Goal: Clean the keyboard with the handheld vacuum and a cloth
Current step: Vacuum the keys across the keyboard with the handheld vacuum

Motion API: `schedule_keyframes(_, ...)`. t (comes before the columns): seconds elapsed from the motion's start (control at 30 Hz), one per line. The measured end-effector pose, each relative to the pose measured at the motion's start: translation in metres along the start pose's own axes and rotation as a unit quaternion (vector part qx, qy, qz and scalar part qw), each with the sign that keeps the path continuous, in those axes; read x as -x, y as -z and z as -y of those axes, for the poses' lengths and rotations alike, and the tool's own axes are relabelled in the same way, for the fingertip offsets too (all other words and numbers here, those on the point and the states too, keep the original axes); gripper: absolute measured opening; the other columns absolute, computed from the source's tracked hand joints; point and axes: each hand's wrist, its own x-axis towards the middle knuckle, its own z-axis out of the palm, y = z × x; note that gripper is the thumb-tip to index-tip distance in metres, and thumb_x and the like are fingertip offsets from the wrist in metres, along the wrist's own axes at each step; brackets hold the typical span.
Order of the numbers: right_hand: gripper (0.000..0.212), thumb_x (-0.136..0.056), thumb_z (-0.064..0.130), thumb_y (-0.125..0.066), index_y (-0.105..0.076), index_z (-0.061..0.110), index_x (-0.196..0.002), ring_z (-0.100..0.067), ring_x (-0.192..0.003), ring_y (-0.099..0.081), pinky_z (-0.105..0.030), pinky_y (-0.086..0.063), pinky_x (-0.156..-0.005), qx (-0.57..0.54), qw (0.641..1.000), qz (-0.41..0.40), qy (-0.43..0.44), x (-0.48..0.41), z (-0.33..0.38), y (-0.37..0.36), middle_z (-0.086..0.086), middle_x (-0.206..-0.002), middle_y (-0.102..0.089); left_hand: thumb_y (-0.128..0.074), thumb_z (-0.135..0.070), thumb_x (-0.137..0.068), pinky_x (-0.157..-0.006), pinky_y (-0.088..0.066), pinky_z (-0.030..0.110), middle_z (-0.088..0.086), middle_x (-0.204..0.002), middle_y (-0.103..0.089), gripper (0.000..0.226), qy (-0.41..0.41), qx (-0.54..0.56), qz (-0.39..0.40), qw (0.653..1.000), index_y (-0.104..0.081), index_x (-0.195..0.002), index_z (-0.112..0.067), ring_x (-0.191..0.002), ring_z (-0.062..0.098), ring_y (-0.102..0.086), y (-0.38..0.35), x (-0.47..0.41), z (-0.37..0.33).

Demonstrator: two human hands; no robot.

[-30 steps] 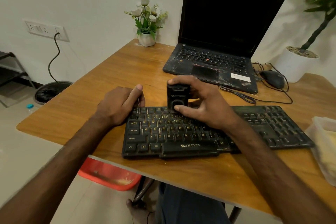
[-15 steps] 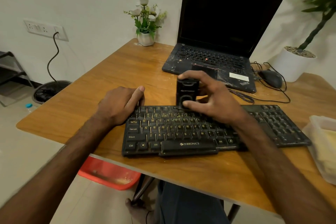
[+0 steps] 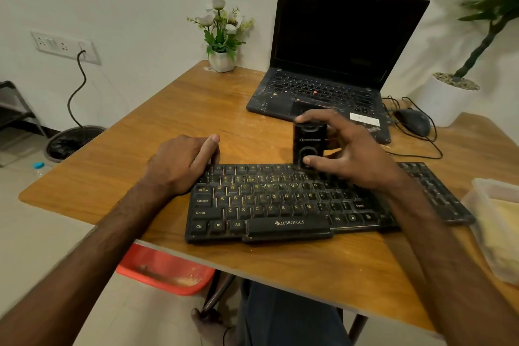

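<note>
**A:** Head view. Where did the keyboard (image 3: 280, 205) lie?
**B:** Flat on the wooden table (image 3: 168, 121), near its front edge, with the open laptop (image 3: 323, 87) behind it.
**A:** Your right hand (image 3: 351, 157)?
**B:** You grasped the black handheld vacuum (image 3: 309, 143) upright, its base on the top key row.
**A:** Your left hand (image 3: 182, 166)?
**B:** It rested at the keyboard's upper-left corner. Whether its curled fingers gripped the edge could not be told.
**A:** The plastic tub (image 3: 483, 194)?
**B:** At the table's right edge, with yellowish material inside.
</note>
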Motion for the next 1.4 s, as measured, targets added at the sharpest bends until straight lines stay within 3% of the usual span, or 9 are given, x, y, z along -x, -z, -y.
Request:
schedule_keyframes(0.13,0.065,-0.084,0.011,-0.076,-0.047,0.045,-0.132,-0.011,-0.108,-0.061,-0.027,-0.061,-0.072,0.015,0.998,0.016,0.057,-0.025,0.013,-0.045,0.005,-0.132,-0.051,-0.010,-0.057,-0.101,-0.067,-0.046,0.040,-0.004,-0.061,-0.060,0.068,0.000,0.003,-0.001,1.000,-0.063,-0.071,-0.025,-0.062,0.011,-0.058,0.001,0.001,-0.002)
schedule_keyframes(0.3,0.064,-0.084,0.010,-0.076,-0.047,0.037,-0.134,-0.010,-0.102,-0.065,-0.028,-0.061,-0.072,-0.008,0.997,-0.034,0.074,-0.026,0.014,-0.049,0.015,-0.125,-0.051,-0.011,-0.056,-0.101,-0.068,-0.044,0.038,-0.008,-0.067,-0.062,0.065,0.021,-0.006,-0.018,1.000,-0.063,-0.076,-0.026,-0.068,0.010,-0.058,0.003,0.003,-0.002)
schedule_keyframes(0.4,0.066,-0.081,0.008,-0.078,-0.048,0.036,-0.133,-0.010,-0.109,-0.063,-0.032,-0.061,-0.081,-0.033,0.992,-0.107,0.060,-0.013,0.005,-0.029,0.024,-0.126,-0.049,-0.020,-0.053,-0.102,-0.077,-0.048,0.043,-0.011,-0.088,-0.063,0.052,0.033,-0.026,-0.054,0.998,-0.063,-0.095,-0.026,-0.087,0.013,-0.057,0.005,0.007,-0.007)
schedule_keyframes(0.5,0.067,-0.080,0.003,-0.078,-0.049,0.034,-0.132,-0.013,-0.110,-0.063,-0.032,-0.060,-0.081,-0.072,0.986,-0.143,0.041,0.007,0.002,-0.016,0.008,-0.131,-0.048,-0.028,-0.065,-0.097,-0.092,-0.047,0.038,-0.013,-0.120,-0.059,0.052,0.073,0.141,-0.030,0.987,-0.056,-0.125,-0.032,-0.109,0.003,-0.055,0.008,0.024,-0.024)
schedule_keyframes(0.67,0.066,-0.079,0.007,-0.079,-0.051,0.040,-0.129,-0.013,-0.105,-0.065,-0.029,-0.061,-0.072,-0.050,0.995,-0.072,0.040,0.032,0.005,-0.018,0.020,-0.121,-0.053,-0.056,-0.096,-0.060,-0.108,-0.047,0.043,-0.008,-0.149,-0.038,0.105,0.104,0.291,0.178,0.934,-0.014,-0.147,-0.053,-0.131,0.009,-0.048,0.013,0.053,-0.037)
schedule_keyframes(0.83,0.066,-0.085,0.020,-0.076,-0.042,0.049,-0.134,0.003,-0.094,-0.062,-0.012,-0.055,-0.070,0.155,0.984,-0.074,0.041,0.024,0.008,-0.012,0.019,-0.119,-0.055,-0.081,-0.085,-0.036,-0.112,-0.042,0.032,-0.013,-0.146,-0.036,0.139,0.081,0.291,0.209,0.930,-0.003,-0.148,-0.058,-0.129,-0.006,-0.047,0.021,0.059,-0.043)
schedule_keyframes(0.93,0.066,-0.083,0.019,-0.078,-0.044,0.048,-0.132,0.005,-0.098,-0.062,-0.014,-0.056,-0.070,0.098,0.990,-0.091,0.051,0.029,0.012,-0.012,0.024,-0.117,-0.052,-0.089,-0.077,-0.033,-0.116,-0.039,0.040,-0.011,-0.152,-0.029,0.143,0.084,0.268,0.199,0.939,-0.002,-0.147,-0.063,-0.137,0.003,-0.040,0.021,0.062,-0.042)
schedule_keyframes(1.17,0.068,-0.082,0.018,-0.078,-0.043,0.050,-0.132,-0.002,-0.098,-0.063,-0.026,-0.061,-0.076,0.117,0.987,-0.108,0.038,0.031,0.003,-0.015,0.008,-0.123,-0.058,-0.067,-0.095,-0.043,-0.115,-0.038,0.041,-0.013,-0.153,-0.024,0.133,0.087,0.202,0.191,0.957,-0.001,-0.151,-0.054,-0.138,0.007,-0.034,0.019,0.061,-0.046)
schedule_keyframes(1.4,0.065,-0.082,0.018,-0.078,-0.047,0.047,-0.131,0.001,-0.102,-0.063,-0.018,-0.058,-0.071,0.088,0.994,-0.012,0.057,0.039,0.012,-0.013,0.024,-0.121,-0.054,-0.038,-0.103,-0.058,-0.114,-0.036,0.037,-0.006,-0.155,-0.028,0.124,0.075,0.129,0.161,0.976,-0.007,-0.158,-0.035,-0.137,0.007,-0.033,0.016,0.063,-0.048)
